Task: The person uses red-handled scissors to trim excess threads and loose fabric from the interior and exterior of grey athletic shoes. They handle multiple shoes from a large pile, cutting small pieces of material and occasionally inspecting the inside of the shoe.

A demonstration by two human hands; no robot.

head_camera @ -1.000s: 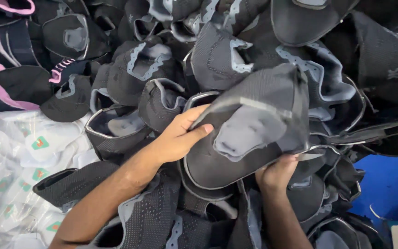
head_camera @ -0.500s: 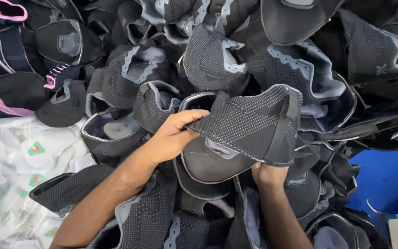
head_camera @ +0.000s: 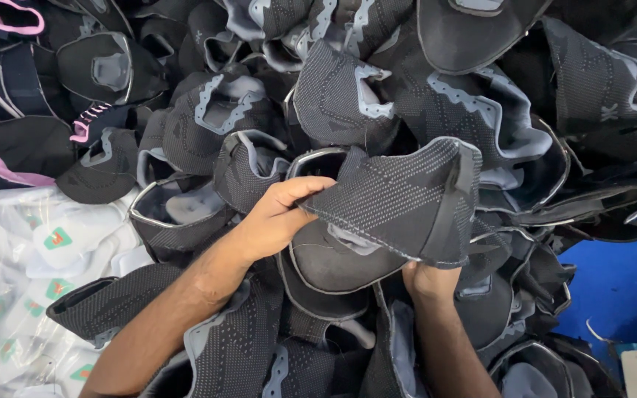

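Note:
A black knitted shoe upper with a grey lining is held up over a large heap of similar black and grey uppers. My left hand grips its left edge, thumb on top. Most of my right hand is hidden under the upper's lower right corner, which it holds from below. The piece is folded over, its dotted knit side facing up.
Clear plastic bags of white items with green and red marks lie at the lower left. Dark uppers with pink trim sit at the far left. A blue surface shows at the lower right.
The held upper has been turned and folded over, from showing its grey inner lining to showing the dotted knit outside. Both hands stayed on it.

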